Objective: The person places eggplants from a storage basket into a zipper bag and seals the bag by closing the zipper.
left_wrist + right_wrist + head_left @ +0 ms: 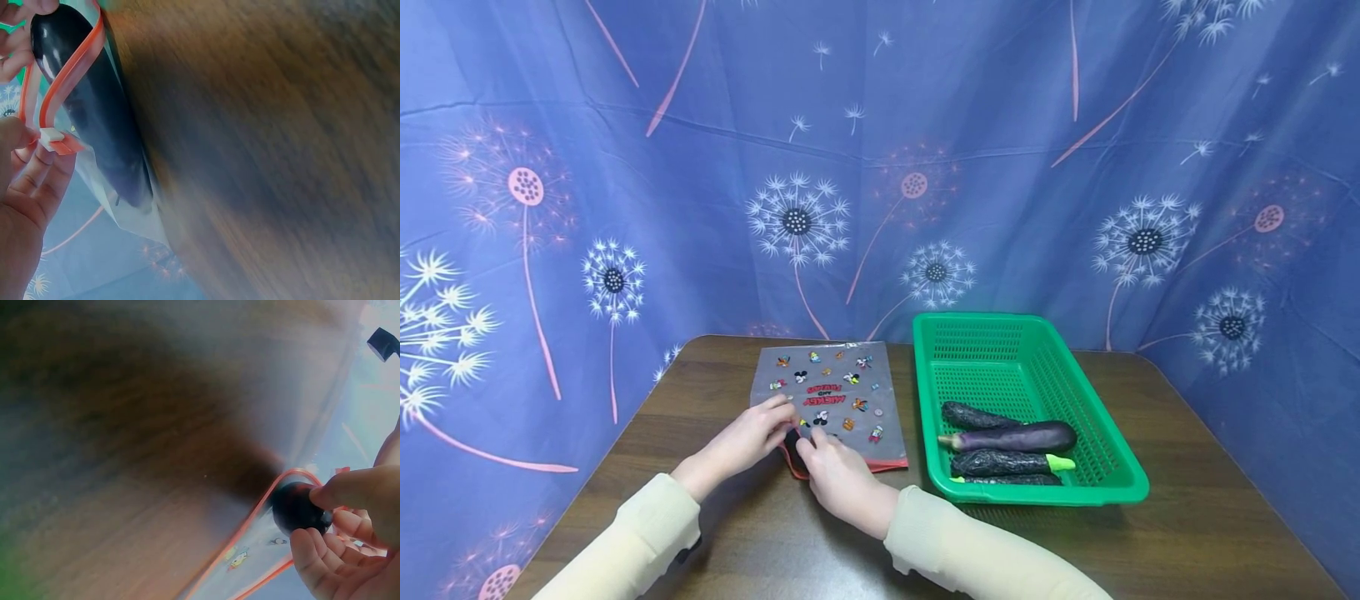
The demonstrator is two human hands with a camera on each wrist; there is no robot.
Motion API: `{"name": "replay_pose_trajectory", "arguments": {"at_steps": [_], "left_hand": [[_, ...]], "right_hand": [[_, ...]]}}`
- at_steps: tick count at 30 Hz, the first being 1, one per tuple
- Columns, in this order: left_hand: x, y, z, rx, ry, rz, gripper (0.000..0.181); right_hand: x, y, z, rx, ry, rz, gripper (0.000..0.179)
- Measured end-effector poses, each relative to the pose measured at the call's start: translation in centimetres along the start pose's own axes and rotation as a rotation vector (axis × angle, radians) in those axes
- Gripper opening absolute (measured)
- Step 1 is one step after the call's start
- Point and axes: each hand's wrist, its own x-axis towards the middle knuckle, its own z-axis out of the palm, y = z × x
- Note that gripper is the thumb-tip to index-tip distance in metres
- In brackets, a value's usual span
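A clear cartoon-printed zip bag (891, 408) with an orange-red edge lies on the table, its mouth toward me. An eggplant (103, 119), dark and glossy, is partly inside the mouth; its rounded end (292, 509) shows at the opening. My left hand (756, 433) pinches the orange edge by the white slider (52, 135). At the eggplant's rounded end, my right hand (846, 483) holds it between thumb and fingers. In the head view the hands hide most of this eggplant.
Right of the bag stands a green slotted basket (1116, 433). In it lie another eggplant (1037, 436) and several dark, crinkled long pieces (1000, 462), some with bright green tips. The wooden table (760, 550) ends at a blue dandelion-patterned cloth (865, 100).
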Motion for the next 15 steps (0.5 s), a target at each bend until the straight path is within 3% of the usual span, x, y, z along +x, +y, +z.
{"name": "replay_pose_trajectory", "arguments": {"at_steps": [9, 15], "left_hand": [[0.32, 0.09, 0.26, -0.014, 0.036, 0.050, 0.024], [0.43, 0.18, 0.37, -0.008, 0.074, 0.084, 0.026]], "right_hand": [[0.56, -0.68, 0.78, -0.158, 0.065, -0.027, 0.027], [0.82, -0.86, 0.94, -0.195, 0.060, -0.062, 0.015]]}}
